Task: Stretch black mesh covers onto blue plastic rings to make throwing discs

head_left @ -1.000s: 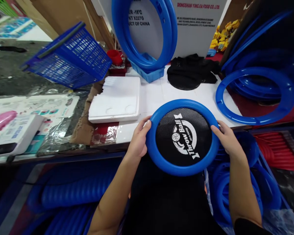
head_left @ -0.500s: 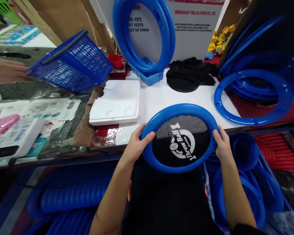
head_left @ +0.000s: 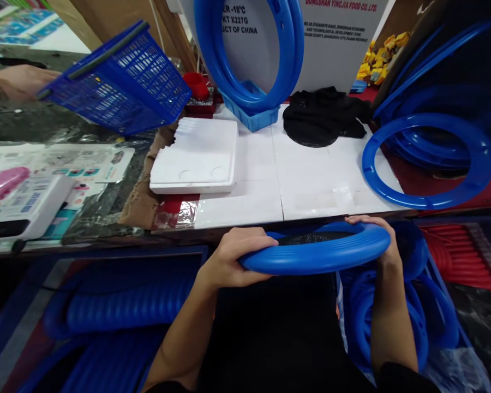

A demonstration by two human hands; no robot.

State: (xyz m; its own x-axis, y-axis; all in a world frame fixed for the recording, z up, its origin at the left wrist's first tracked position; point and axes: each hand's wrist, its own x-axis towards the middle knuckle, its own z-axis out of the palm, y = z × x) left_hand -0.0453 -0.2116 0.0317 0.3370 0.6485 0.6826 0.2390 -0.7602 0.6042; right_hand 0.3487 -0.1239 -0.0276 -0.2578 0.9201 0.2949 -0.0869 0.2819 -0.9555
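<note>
Two opposed grips: left hand (head_left: pixel 239 255) and right hand (head_left: pixel 383 234) clasp either side of a blue ring (head_left: pixel 315 259), its dark mesh (head_left: pixel 309 238) between the fingers. Matched pressure from both should best keep it from twisting.

Two bare forearms (head_left: pixel 186 330) reach forward on either side of the black-clothed torso (head_left: pixel 274 333). The left hand's grip (head_left: pixel 234 256) is bent closed; the right hand's grip (head_left: pixel 391 250) curls too, its fingers (head_left: pixel 366 219) pointing inward.
</note>
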